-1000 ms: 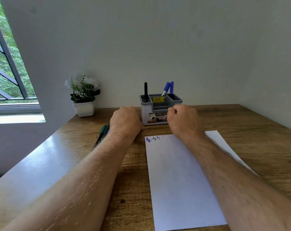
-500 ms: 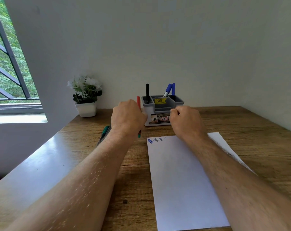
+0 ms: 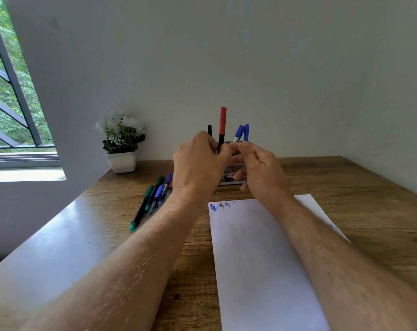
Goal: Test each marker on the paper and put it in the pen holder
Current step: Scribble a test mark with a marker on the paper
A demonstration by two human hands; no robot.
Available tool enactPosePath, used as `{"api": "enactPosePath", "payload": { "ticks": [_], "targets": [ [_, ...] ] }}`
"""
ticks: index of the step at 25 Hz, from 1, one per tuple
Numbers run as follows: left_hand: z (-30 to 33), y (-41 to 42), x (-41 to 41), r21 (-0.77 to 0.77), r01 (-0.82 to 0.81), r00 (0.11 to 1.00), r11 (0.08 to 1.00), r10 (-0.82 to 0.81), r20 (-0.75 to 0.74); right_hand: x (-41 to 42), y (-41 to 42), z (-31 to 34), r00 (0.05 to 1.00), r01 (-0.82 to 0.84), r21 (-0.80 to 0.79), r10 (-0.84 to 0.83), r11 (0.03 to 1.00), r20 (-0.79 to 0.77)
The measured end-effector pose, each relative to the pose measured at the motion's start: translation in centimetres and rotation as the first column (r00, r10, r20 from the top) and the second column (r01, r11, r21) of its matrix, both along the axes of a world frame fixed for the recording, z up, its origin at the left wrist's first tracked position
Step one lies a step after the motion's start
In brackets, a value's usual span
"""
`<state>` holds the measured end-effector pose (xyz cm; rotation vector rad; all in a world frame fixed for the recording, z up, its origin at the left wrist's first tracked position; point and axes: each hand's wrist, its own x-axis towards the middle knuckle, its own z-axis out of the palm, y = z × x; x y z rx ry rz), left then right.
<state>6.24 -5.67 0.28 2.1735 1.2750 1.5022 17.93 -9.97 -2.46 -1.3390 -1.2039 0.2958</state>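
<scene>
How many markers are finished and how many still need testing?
Three look done: a black marker and two blue markers stand in the pen holder, and the paper has scribbles. The left hand holds a red marker upright, the right hand beside it. A pile of markers still waits on the table.

A single head-worn camera looks forward and slightly down along both forearms toward the far wall. The desk (image 3: 346,187) fills the lower half, the hands (image 3: 226,161) sit close at centre, and a window (image 3: 13,91) lies at the left edge.
</scene>
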Motion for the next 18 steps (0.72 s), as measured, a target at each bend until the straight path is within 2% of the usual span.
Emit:
{"api": "enactPosePath", "payload": {
  "ticks": [3, 6, 12, 15, 18],
  "targets": [
    [-0.35, -0.23, 0.48, 0.004, 0.038, 0.999, 0.999, -0.038, -0.035, -0.08, -0.18, 0.5, 0.954, -0.152, 0.002, 0.147, 0.988, -0.262],
    [-0.58, -0.19, 0.64, 0.018, 0.08, 0.996, 0.997, -0.08, -0.026, -0.17, -0.31, 0.74, 0.891, -0.238, 0.008, 0.222, 0.971, -0.396],
    [-0.51, -0.48, 0.5, 0.021, 0.216, 0.976, 0.976, -0.215, -0.028, 0.21, 0.01, 0.84, 0.872, -0.169, 0.071, 0.183, 0.983, -0.454],
    [-0.77, -0.13, 0.6, -0.018, 0.351, 0.934, 0.936, -0.349, 0.074, 0.32, -0.17, 0.95, 0.847, -0.165, 0.109, 0.197, 0.98, -0.494],
    [-0.66, -0.04, 0.82, -0.076, 0.426, 0.888, 0.902, -0.4, 0.228, 0.2, -0.73, 0.96, 0.868, -0.176, 0.094, 0.199, 0.98, -0.454]
  ]
}}
